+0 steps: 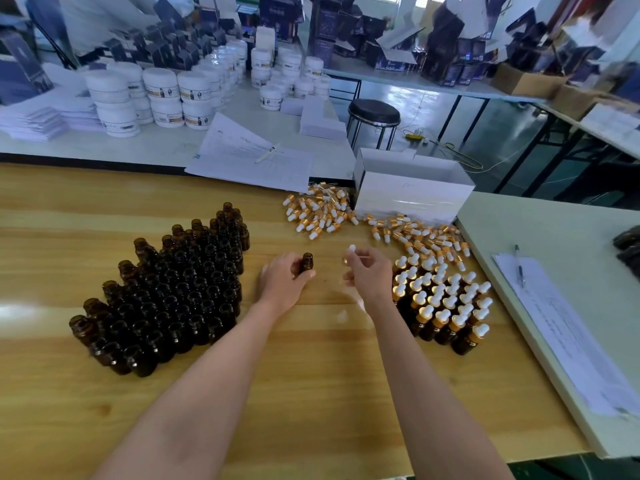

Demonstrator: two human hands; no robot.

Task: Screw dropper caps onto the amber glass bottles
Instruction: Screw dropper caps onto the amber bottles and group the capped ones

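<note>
While the left hand (284, 282) grips one open bottle (307, 262) at the middle of the table (311, 375), fingers curled round its body, the right hand (369, 271) pinches a single cap (351, 250) just beside it, white bulb up. The two are apart and not yet mated. To do it well, I would hold the bottle upright and steady, lower the cap's tube straight into the neck, seat the gold collar flat, then turn until snug; a tilted start risks crossed threads. I cannot tell whether the bottle's base rests on the wood. By count: one bottle and one cap in hand. To the left is a packed block of open bottles (180, 289), near a hundred and too dense for an exact tally. To the right stand roughly thirty capped bottles (446, 303). Beyond lie several dozen loose caps (318, 213) in two heaps, beside one white box (412, 192).
</note>
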